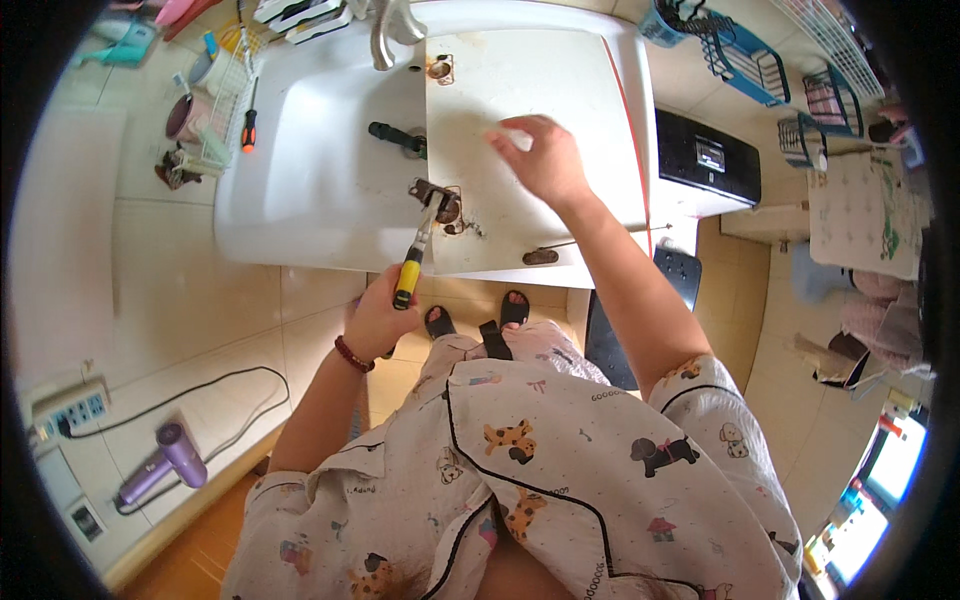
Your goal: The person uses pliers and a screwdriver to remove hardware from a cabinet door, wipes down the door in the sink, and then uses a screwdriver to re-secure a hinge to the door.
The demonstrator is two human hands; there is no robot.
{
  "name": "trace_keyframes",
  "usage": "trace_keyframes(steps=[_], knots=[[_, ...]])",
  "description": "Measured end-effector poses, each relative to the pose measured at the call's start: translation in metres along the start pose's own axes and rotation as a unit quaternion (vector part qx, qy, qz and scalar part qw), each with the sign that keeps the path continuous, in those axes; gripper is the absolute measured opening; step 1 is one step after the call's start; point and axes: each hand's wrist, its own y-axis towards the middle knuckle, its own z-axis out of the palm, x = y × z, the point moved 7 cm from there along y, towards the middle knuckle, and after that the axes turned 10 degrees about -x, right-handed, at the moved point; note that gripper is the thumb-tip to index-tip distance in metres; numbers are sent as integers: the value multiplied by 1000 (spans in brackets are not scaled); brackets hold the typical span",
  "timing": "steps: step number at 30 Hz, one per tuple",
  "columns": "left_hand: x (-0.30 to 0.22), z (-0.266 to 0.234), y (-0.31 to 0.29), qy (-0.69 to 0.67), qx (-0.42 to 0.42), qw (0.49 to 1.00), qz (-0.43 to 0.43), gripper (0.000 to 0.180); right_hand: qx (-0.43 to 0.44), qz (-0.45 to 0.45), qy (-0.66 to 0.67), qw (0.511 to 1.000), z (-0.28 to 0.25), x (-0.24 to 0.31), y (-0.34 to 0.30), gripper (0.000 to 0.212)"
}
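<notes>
Left hand is holding a yellow-handled tool at a rusty hinge

An orange-and-black screwdriver is sitting just left of the white sink. The left hand's fingers are wrapping the yellow-handled tool. A dark-handled tool is lying inside the sink. The rusty hinge is resting at the left edge of the white panel, near its lower corner; the step in hand is seemingly loosening or gripping that hinge. The right hand is hovering over the panel, fingers curling; whether they are pinching something small, I cannot tell. The next move is probably calling for that hand to be steadying the panel. Farther right, a thin rod is lying across the panel's lower edge.
</notes>
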Motion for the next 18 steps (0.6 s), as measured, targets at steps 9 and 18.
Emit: trace_keyframes(steps=[9, 18], knots=[[-36, -3, 4, -30, -116, 993, 11, 36, 187, 95, 300, 931, 36, 39, -26, 25], [-68, -11, 15, 142, -122, 953, 236, 27, 45, 31, 317, 947, 35, 51, -18, 20]])
